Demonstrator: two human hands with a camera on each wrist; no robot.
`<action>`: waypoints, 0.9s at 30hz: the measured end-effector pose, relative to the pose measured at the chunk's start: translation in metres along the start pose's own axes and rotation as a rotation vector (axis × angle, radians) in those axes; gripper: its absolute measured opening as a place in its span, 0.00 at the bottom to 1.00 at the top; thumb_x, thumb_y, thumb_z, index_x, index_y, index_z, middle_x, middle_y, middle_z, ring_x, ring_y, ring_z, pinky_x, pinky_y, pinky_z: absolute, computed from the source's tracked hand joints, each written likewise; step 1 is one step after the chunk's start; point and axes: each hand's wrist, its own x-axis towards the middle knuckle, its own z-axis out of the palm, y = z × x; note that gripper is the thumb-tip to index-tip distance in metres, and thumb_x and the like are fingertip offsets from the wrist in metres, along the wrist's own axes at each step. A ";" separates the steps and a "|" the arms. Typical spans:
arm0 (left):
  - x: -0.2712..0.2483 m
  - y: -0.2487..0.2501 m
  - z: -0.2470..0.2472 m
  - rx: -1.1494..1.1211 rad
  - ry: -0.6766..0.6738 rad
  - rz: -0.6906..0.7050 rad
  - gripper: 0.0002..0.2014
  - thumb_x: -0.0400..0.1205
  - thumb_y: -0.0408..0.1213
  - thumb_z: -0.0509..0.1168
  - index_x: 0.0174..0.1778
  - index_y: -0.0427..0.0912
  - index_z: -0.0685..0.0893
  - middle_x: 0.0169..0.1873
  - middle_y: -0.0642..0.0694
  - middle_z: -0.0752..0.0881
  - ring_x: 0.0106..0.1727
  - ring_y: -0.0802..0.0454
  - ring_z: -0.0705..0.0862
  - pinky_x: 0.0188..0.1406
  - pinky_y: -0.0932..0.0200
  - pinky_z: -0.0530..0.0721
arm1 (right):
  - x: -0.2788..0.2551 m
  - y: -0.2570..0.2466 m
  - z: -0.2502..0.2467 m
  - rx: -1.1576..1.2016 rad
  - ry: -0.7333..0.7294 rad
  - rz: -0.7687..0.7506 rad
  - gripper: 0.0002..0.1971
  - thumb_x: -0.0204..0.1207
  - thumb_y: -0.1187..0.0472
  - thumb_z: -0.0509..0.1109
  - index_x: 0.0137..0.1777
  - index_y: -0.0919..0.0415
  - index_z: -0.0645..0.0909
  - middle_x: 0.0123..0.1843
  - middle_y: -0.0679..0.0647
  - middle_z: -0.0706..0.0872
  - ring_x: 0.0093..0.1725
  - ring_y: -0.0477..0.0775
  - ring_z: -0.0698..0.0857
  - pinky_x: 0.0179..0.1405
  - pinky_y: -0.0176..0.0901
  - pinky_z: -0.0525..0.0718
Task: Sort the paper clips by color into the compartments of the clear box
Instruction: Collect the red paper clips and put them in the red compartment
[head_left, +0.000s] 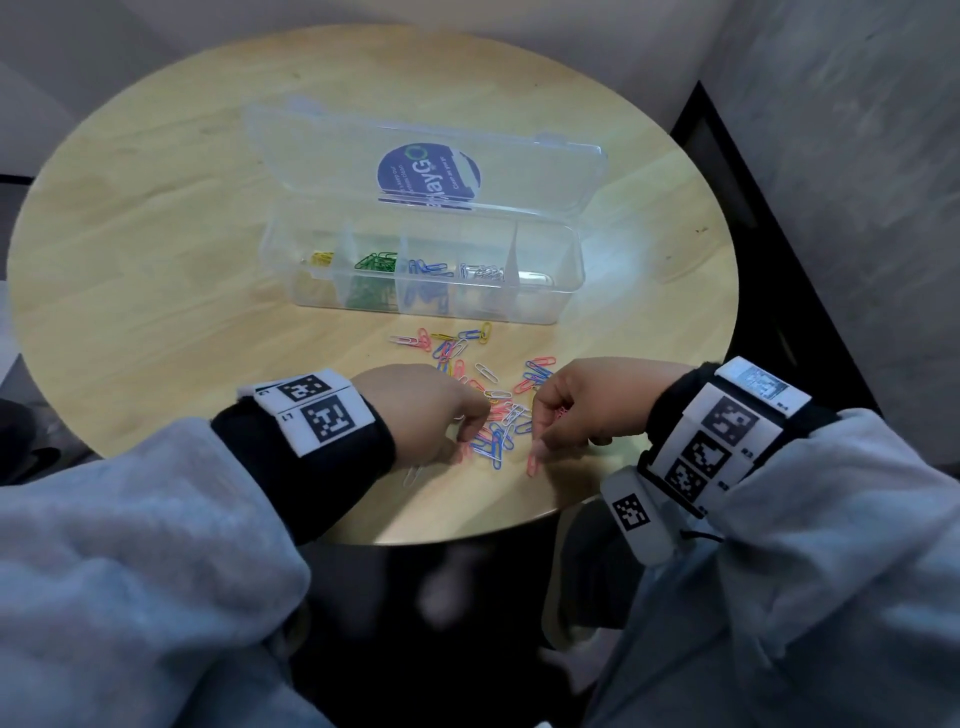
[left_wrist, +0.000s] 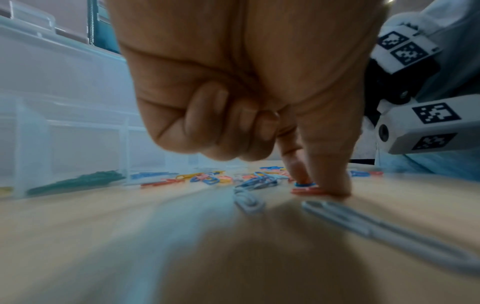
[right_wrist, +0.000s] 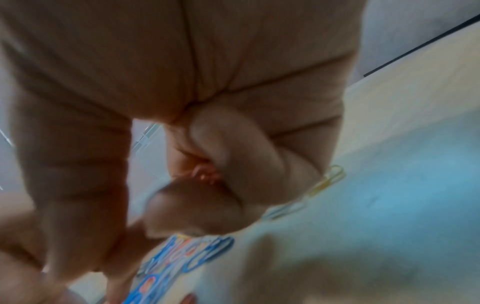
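A clear box (head_left: 540, 306) stands open mid-table, with yellow (head_left: 322, 258), green (head_left: 375, 262), blue (head_left: 428, 268) and white clips (head_left: 483, 272) in separate compartments. A mixed pile of paper clips (head_left: 467, 358) lies in front of it. At the pile's near edge, my left hand (head_left: 470, 431) has its thumb and forefinger pinching a red clip (left_wrist: 307, 190) flat on the wood, the other fingers curled. My right hand (head_left: 540, 444) reaches down to the pile's right side. Its curled fingers hold pink clips (right_wrist: 206, 174) in the palm.
The box lid (head_left: 519, 171), with a blue sticker, leans back behind the compartments. The round wooden table (head_left: 156, 234) ends close to my wrists. A loose white clip (left_wrist: 376, 228) lies near my left hand. A dark panel and grey wall stand to the right.
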 end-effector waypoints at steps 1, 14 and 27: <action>0.000 -0.001 0.001 0.003 0.002 0.002 0.06 0.76 0.45 0.68 0.42 0.54 0.76 0.38 0.54 0.79 0.43 0.48 0.76 0.37 0.59 0.69 | 0.001 0.001 0.001 0.004 -0.009 0.010 0.09 0.68 0.58 0.78 0.32 0.56 0.80 0.23 0.47 0.79 0.20 0.44 0.73 0.20 0.29 0.71; -0.001 -0.008 0.000 0.011 -0.126 0.028 0.11 0.71 0.40 0.70 0.45 0.53 0.77 0.41 0.50 0.84 0.45 0.45 0.81 0.43 0.51 0.81 | 0.002 0.000 0.001 -0.026 0.015 -0.026 0.03 0.70 0.58 0.76 0.38 0.54 0.85 0.31 0.50 0.86 0.24 0.40 0.73 0.26 0.31 0.69; 0.001 -0.009 -0.003 0.041 -0.094 0.002 0.08 0.72 0.42 0.71 0.43 0.53 0.79 0.37 0.53 0.78 0.42 0.49 0.78 0.38 0.55 0.74 | 0.003 -0.004 0.009 -0.321 0.044 -0.087 0.06 0.69 0.56 0.77 0.42 0.47 0.81 0.23 0.45 0.69 0.20 0.35 0.72 0.23 0.31 0.64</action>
